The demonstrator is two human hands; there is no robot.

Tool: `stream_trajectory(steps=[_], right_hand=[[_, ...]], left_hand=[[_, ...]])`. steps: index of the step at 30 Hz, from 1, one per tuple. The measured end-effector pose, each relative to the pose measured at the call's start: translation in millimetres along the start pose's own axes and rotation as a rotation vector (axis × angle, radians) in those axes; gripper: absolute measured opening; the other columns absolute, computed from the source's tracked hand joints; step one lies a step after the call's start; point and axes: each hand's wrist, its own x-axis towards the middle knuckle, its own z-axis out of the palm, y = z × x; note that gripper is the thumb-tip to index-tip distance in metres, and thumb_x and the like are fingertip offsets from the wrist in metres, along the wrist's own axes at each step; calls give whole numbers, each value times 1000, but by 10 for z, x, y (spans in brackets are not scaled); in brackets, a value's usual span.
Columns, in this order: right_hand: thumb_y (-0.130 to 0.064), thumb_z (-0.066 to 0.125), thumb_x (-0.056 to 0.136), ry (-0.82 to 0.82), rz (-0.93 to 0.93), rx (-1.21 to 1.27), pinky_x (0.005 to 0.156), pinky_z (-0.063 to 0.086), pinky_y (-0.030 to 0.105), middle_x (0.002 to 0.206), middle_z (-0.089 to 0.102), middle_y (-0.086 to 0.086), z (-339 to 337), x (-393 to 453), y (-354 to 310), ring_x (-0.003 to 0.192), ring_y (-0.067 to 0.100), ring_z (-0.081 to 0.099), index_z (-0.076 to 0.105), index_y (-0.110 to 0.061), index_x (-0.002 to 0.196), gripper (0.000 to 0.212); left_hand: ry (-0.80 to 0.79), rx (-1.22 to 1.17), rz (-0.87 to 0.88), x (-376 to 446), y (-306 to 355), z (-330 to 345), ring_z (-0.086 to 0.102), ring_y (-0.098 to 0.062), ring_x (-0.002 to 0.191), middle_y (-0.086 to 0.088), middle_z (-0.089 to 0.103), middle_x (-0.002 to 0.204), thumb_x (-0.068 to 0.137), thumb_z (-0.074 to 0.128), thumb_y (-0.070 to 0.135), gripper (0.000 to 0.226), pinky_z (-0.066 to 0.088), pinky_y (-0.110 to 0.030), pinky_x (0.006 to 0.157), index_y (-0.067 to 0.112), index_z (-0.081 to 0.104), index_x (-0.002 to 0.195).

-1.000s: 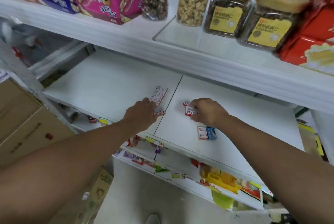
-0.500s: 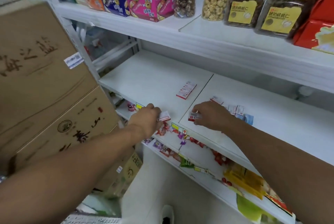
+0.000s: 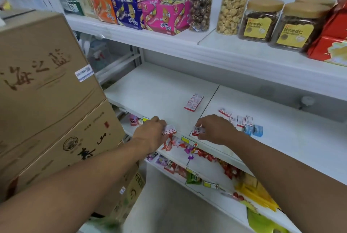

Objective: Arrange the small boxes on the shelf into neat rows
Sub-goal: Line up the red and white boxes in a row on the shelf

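On the white middle shelf (image 3: 161,90) a neat short row of small red-and-white boxes (image 3: 194,102) lies near the panel seam. My left hand (image 3: 153,133) grips one small red-and-white box (image 3: 170,130) at the shelf's front edge. Just right of the seam, my right hand (image 3: 216,129) holds another small box (image 3: 198,131) low over the shelf. Behind that hand lie loose boxes: one red-and-white box (image 3: 224,112) lying flat, several upright ones (image 3: 244,121) and two blue boxes (image 3: 253,130).
Stacked brown cartons (image 3: 47,91) stand close on the left. The upper shelf carries colourful snack boxes (image 3: 163,17), popcorn tubes (image 3: 234,1), nut jars (image 3: 293,26) and a red box (image 3: 330,35). Lower shelves hold wrapped candies (image 3: 187,148) and yellow packets (image 3: 257,193).
The view has swung left and pulled back, bringing the cartons into sight. Both hands, each with a small box, have drawn toward the shelf's front edge, uncovering the loose boxes behind the right hand.
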Motion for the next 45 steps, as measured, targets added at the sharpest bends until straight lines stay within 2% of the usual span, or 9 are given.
stream_trajectory(steps=[6, 13, 16, 20, 26, 30, 37, 41, 45], right_hand=[[-42, 77, 89, -6, 113, -10, 89, 54, 38, 129, 67, -1, 9, 172, -279, 110, 22, 64, 65, -29, 135, 50], [-39, 76, 88, -30, 243, 68, 85, 58, 37, 120, 72, -1, 232, 267, -502, 101, 23, 67, 68, -28, 131, 45], [-39, 77, 88, -69, 288, 105, 85, 58, 38, 118, 72, -1, 409, 259, -490, 100, 23, 67, 70, -29, 126, 40], [-39, 77, 88, -95, 329, 135, 83, 58, 37, 113, 72, -1, 496, 325, -396, 96, 21, 66, 71, -28, 119, 33], [-36, 74, 90, -71, 343, 149, 88, 58, 38, 119, 70, -2, 450, 600, -107, 102, 22, 67, 68, -30, 127, 38], [-39, 75, 89, -71, 318, 175, 81, 54, 32, 114, 70, -3, 474, 836, 125, 97, 21, 66, 69, -31, 124, 36], [-39, 75, 88, -127, 328, 219, 88, 57, 36, 112, 69, -4, 634, 1028, 291, 98, 20, 66, 68, -32, 123, 36], [-39, 74, 87, -137, 350, 235, 84, 56, 34, 110, 69, -5, 719, 1065, 339, 95, 19, 66, 70, -33, 119, 33], [-39, 75, 89, -108, 405, 269, 86, 56, 36, 111, 70, -7, 710, 1113, 367, 97, 18, 66, 68, -34, 122, 35]], left_hand=[[45, -57, 88, 289, -374, 23, 61, -22, 106, 3, 53, 120, 96, 63, 45, 44, 57, -47, 89, 24, 60, 135], [37, -78, 211, 610, -601, 244, 63, -20, 108, 4, 53, 120, 101, 60, 39, 35, 60, -44, 86, 26, 60, 133], [-17, -68, 238, 693, -612, 401, 63, -20, 111, 3, 54, 127, 101, 60, 39, 40, 60, -45, 89, 26, 59, 139], [-58, -63, 266, 847, -646, 511, 64, -21, 111, 2, 54, 126, 100, 61, 39, 45, 58, -41, 88, 27, 58, 143], [-70, -59, 233, 1168, -632, 485, 62, -20, 112, 3, 54, 125, 99, 62, 41, 41, 60, -39, 91, 26, 59, 137], [-48, -57, 217, 1407, -613, 511, 63, -17, 109, 5, 57, 123, 100, 63, 41, 38, 60, -34, 89, 27, 61, 135], [-75, -27, 207, 1713, -569, 636, 62, -16, 107, 6, 53, 122, 100, 63, 42, 39, 62, -35, 85, 30, 58, 137], [-76, -31, 266, 1975, -518, 674, 61, -16, 106, 5, 54, 125, 100, 62, 41, 42, 59, -30, 83, 28, 57, 140], [-42, -68, 343, 2323, -422, 669, 63, -19, 108, 3, 56, 125, 99, 66, 39, 47, 56, -32, 83, 26, 59, 144]])
